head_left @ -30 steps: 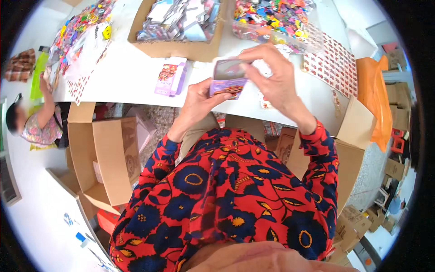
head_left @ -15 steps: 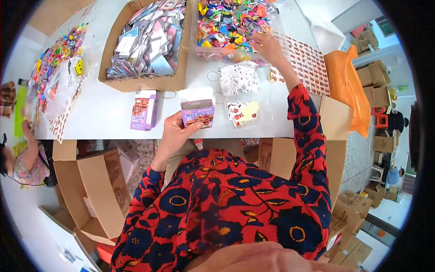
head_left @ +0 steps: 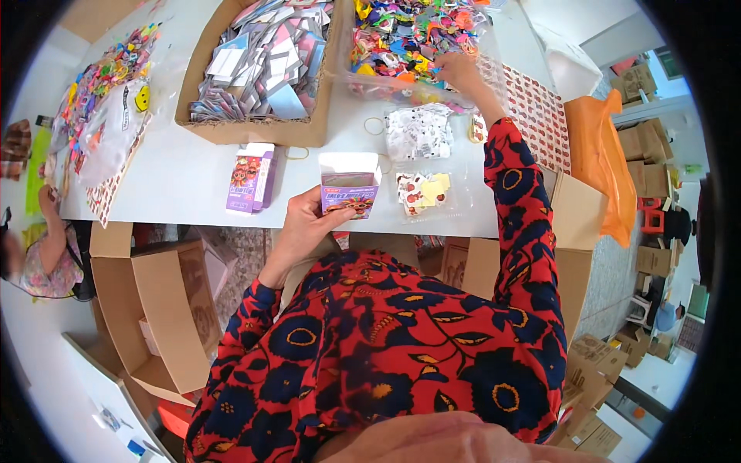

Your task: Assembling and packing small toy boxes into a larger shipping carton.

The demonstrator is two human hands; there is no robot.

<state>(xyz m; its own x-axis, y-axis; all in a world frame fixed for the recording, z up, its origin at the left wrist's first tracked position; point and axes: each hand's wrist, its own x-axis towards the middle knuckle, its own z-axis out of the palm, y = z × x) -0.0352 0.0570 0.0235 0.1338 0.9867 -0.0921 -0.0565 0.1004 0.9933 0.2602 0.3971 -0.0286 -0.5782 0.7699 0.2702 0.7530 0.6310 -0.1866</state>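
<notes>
My left hand (head_left: 315,226) grips a small purple carton (head_left: 349,202) by its lower part, at the table's front edge. The carton's white top flap stands up and its mouth faces upward. Out over a clear plastic bin (head_left: 386,86) reaches my right hand (head_left: 461,72), fingers bent down among small colourful plastic toys (head_left: 401,42). Its fingertips are drawn together there; what they hold, if anything, is too small to make out. A second purple carton (head_left: 245,181) lies on the table to the left of the held one.
A cardboard box (head_left: 255,133) full of flat cards stands behind the cartons. Packs of printed stickers (head_left: 421,131) and sticker sheets (head_left: 532,116) lie to the right, beside an orange bag (head_left: 598,170). Open cardboard boxes (head_left: 166,309) flank my lap. Another person (head_left: 54,258) sits far left.
The view has shifted slightly, so the table things appear further right. My right hand stays in the toy bin, its fingers more bent. My left hand still holds the carton.
</notes>
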